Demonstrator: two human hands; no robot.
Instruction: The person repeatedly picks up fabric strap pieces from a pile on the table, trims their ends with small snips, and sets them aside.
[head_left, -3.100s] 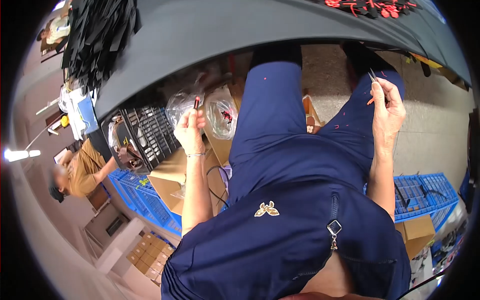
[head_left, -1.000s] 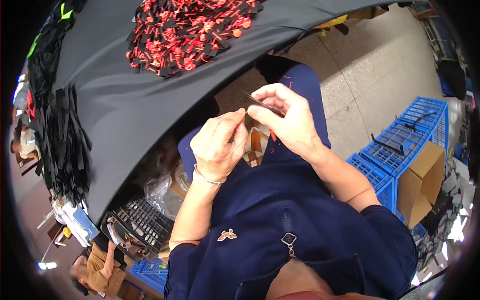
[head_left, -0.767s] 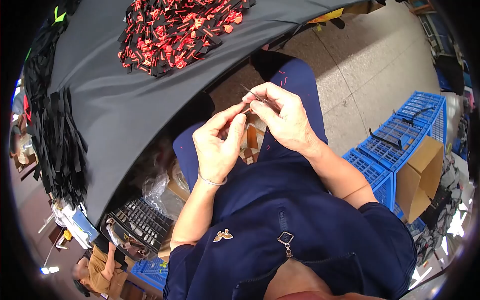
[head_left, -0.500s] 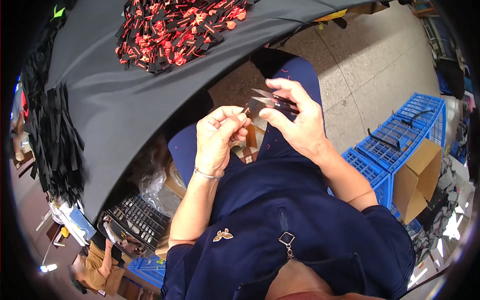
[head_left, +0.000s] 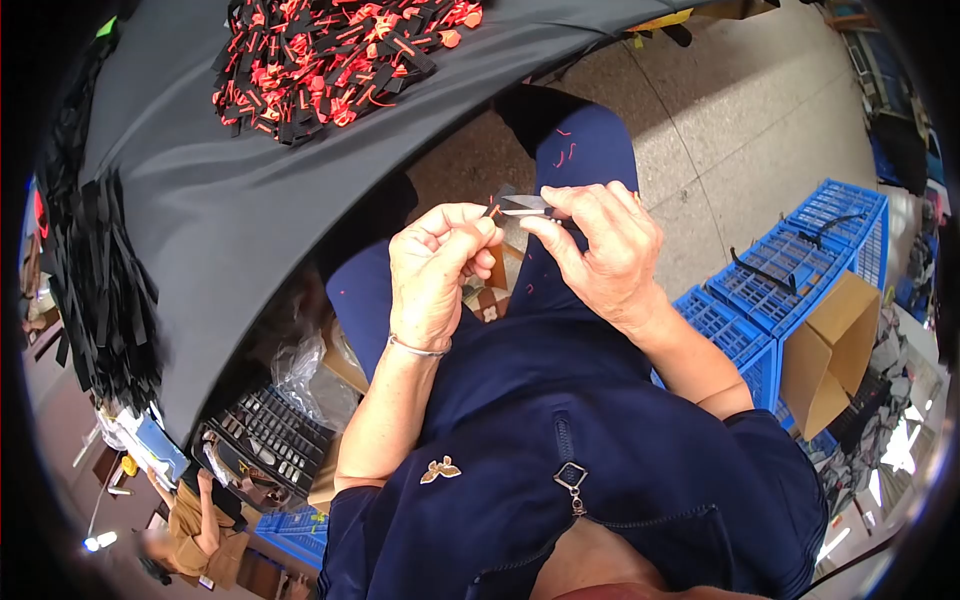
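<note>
My left hand pinches a small black strip with a bit of orange-red thread on it, held above my lap. In my right hand is a pair of thread snips, their blades pointing left at the strip. The blades lie close together, with their tips at the thread by my left fingertips; whether they touch it I cannot tell. Short red thread ends lie scattered on my dark blue trousers.
On the black-covered table lies a heap of black strips with orange-red threads. A bundle of black straps hangs at its left edge. Blue plastic crates and a cardboard box stand right. Another person is at lower left.
The snips' blades have gone from spread to nearly closed, and my right fingers have squeezed together around them. My left hand has stayed almost in place, still pinching the strip.
</note>
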